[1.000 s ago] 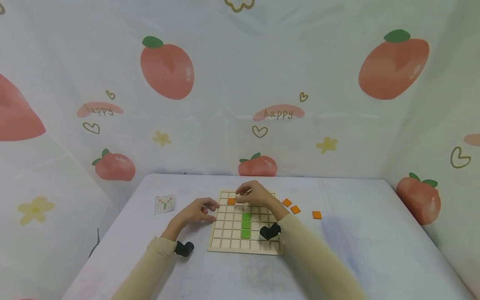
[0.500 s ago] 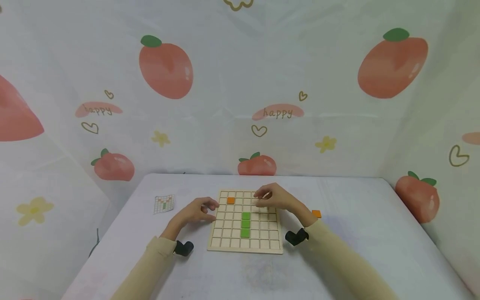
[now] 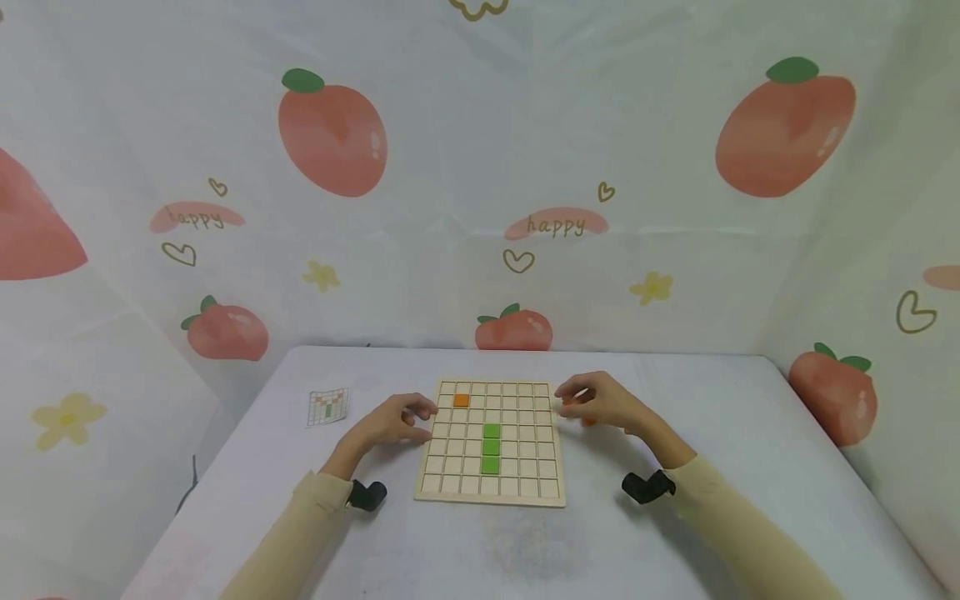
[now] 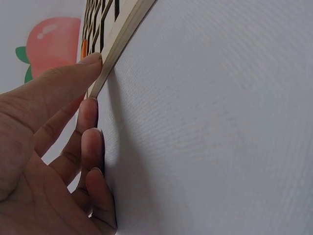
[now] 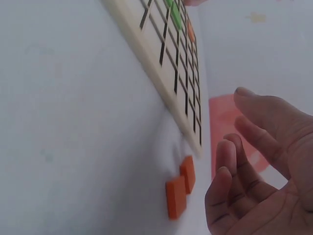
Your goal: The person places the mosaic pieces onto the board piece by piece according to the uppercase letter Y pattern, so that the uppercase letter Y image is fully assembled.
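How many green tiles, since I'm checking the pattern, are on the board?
3, all in the middle column of the board: the top tile on the centre square, the middle tile and bottom tile directly below.

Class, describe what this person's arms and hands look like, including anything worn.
Both sleeves are plain and pale beige. A small black device sits at the end of each one. The left hand and right hand wear no gloves; no rings show on the fingers.

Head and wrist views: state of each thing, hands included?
Wooden grid board: lying flat, four cells filled
Orange tile: in a board cell
Three green tiles: in adjoining cells, one column
Two loose orange tiles: off the board
Grid pattern card: printed side up
Left hand: at the board's left edge
Right hand: grip open, empty
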### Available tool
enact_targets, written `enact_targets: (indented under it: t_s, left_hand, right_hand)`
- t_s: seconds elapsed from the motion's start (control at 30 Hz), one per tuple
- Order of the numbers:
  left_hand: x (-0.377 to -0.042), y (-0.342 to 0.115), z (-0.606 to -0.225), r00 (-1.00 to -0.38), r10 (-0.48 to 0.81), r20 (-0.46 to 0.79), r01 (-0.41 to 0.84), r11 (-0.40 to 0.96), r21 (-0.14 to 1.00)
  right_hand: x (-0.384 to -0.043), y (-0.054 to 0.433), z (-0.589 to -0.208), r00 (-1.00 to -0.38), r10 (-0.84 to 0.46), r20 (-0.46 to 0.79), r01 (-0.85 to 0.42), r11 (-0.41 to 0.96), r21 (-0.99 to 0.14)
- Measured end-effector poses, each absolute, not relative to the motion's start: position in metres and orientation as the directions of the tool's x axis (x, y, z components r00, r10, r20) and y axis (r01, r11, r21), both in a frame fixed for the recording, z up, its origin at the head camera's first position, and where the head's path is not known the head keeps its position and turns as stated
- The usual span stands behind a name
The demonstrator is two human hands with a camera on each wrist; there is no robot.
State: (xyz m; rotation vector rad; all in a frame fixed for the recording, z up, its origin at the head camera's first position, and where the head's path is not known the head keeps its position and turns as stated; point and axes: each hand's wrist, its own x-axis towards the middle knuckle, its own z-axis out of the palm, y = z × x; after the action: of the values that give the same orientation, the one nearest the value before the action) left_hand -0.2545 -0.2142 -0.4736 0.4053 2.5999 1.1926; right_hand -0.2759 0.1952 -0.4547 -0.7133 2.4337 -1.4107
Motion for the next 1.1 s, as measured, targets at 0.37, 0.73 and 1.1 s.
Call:
enact_targets:
  t_s: [0.37, 0.73, 1.1]
  left_hand:
    - [-0.257, -0.215, -0.477, -0.925, 0.37, -0.092, 0.17, 0.617, 0.768]
    - [-0.257, -0.215, -0.477, -0.922, 0.379, -0.082, 0.182, 0.611, 0.77]
    - [-0.256, -0.215, -0.475, -0.925, 0.369, -0.093, 0.166, 0.612, 0.773]
  right_hand:
    - [-0.271, 0.237, -0.461, -0.871, -0.491, 0.036, -0.282, 0.439, -0.853]
    - [-0.262, 0.272, -0.465, -0.904, -0.426, 0.026, -0.255, 0.489, -0.834]
    - [-0.254, 0.293, -0.471, -0.902, -0.426, 0.066, -0.298, 0.505, -0.81]
